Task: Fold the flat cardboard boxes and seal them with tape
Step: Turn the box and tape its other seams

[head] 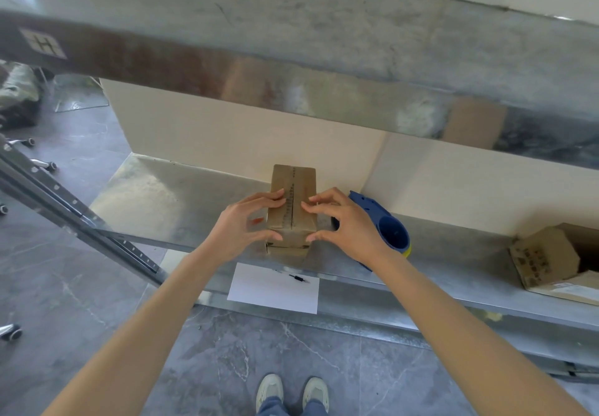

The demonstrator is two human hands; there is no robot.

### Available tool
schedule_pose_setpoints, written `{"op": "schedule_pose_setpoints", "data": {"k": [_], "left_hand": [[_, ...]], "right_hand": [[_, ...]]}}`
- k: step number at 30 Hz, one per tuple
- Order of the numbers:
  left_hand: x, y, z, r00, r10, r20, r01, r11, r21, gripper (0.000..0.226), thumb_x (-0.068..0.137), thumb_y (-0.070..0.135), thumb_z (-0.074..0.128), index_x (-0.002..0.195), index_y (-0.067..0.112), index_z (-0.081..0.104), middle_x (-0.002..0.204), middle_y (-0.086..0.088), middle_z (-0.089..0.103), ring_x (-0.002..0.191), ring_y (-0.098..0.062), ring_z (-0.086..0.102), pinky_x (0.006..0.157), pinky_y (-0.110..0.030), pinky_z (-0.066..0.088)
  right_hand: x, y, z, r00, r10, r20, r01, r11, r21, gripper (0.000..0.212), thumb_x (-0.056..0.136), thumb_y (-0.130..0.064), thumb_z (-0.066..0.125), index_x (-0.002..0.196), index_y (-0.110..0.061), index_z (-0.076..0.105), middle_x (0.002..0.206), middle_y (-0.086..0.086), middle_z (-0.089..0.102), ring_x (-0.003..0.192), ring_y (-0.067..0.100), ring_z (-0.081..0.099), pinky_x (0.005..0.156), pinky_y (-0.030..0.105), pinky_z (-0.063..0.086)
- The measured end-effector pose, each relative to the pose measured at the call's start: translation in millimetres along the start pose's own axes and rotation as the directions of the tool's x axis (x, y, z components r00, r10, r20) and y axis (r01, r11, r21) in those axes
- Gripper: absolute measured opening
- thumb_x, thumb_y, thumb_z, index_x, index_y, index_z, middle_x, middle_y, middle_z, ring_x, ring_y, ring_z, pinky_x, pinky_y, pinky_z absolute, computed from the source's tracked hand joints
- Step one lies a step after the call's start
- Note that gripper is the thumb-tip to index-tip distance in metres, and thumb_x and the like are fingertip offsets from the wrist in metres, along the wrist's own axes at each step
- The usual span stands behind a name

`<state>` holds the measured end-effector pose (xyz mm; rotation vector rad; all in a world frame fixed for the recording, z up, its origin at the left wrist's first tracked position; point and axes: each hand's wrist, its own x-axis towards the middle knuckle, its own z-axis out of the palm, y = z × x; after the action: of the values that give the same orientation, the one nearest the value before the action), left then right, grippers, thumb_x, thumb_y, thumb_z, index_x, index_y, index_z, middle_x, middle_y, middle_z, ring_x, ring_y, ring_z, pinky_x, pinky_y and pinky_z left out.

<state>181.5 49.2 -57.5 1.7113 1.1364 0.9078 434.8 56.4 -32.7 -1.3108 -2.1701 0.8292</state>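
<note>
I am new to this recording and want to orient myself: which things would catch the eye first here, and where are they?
First the small cardboard box at the centre of the metal shelf, held from both sides by the left hand and the right hand. Then the blue tape dispenser just behind the right hand, and a white sheet at the shelf's front edge.

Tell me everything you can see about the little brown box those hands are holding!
The small cardboard box is plain brown, long and already folded into shape. Its top flaps are closed, meeting at a middle seam with dark print along it. It lies flat on the shiny metal shelf, its far end toward the wall. The left hand and right hand hold it from either side, fingertips on the top flaps, thumbs at the near edge.
</note>
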Motion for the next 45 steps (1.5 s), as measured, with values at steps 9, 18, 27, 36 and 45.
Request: {"op": "schedule_pose_setpoints", "data": {"k": [9,18,27,36,45], "left_hand": [[-12,6,7,0.997,0.022,-0.074,-0.014,0.995,0.102,0.064,0.072,0.053,0.076,0.131,0.035,0.06,0.138,0.028,0.051,0.128,-0.001,0.051,0.103,-0.039,0.05],[-16,4,-23,0.991,0.085,-0.108,-0.04,0.93,0.365,0.078,0.067,0.042,0.088,0.136,0.038,0.052,0.15,0.016,0.037,0.141,-0.015,0.032,0.113,-0.044,0.033],[-15,-10,-31,0.991,0.015,-0.13,0.019,0.967,0.253,0.074,0.074,0.021,0.086,0.138,0.038,0.053,0.152,0.027,0.034,0.138,0.001,0.038,0.111,-0.046,0.04],[-19,-9,-23,0.962,0.031,-0.27,0.05,0.957,0.286,0.066,0.076,0.021,0.084,0.135,0.034,0.056,0.144,0.024,0.035,0.13,-0.008,0.044,0.105,-0.045,0.046],[-33,-1,-8,0.903,0.03,-0.429,0.164,0.899,0.407,0.062,0.075,0.026,0.084,0.13,0.027,0.054,0.158,0.01,0.026,0.128,-0.023,0.043,0.094,-0.038,0.046]], "right_hand": [[-2,-23,32,0.971,0.156,-0.184,-0.13,0.981,0.144,0.057,0.072,-0.049,0.082,0.119,-0.026,0.06,0.14,-0.014,0.035,0.123,-0.004,0.037,0.096,0.007,0.034],[17,-21,-4,0.965,0.129,0.228,-0.184,0.954,0.238,0.057,0.082,-0.021,0.08,0.132,-0.036,0.058,0.14,-0.021,0.05,0.127,-0.006,0.044,0.107,0.014,0.033],[28,-22,-3,0.93,0.085,0.358,-0.175,0.959,0.225,0.053,0.096,-0.011,0.063,0.135,-0.045,0.052,0.151,-0.018,0.039,0.139,-0.002,0.031,0.112,0.019,0.023],[22,-20,12,0.986,0.148,0.073,-0.16,0.965,0.207,0.041,0.1,-0.016,0.056,0.134,-0.04,0.054,0.154,-0.015,0.029,0.138,-0.002,0.025,0.113,0.025,0.021],[21,-25,24,0.988,0.147,-0.046,-0.144,0.987,0.075,0.044,0.095,-0.043,0.062,0.137,-0.037,0.053,0.129,-0.019,0.038,0.114,-0.005,0.041,0.084,0.011,0.035]]}}
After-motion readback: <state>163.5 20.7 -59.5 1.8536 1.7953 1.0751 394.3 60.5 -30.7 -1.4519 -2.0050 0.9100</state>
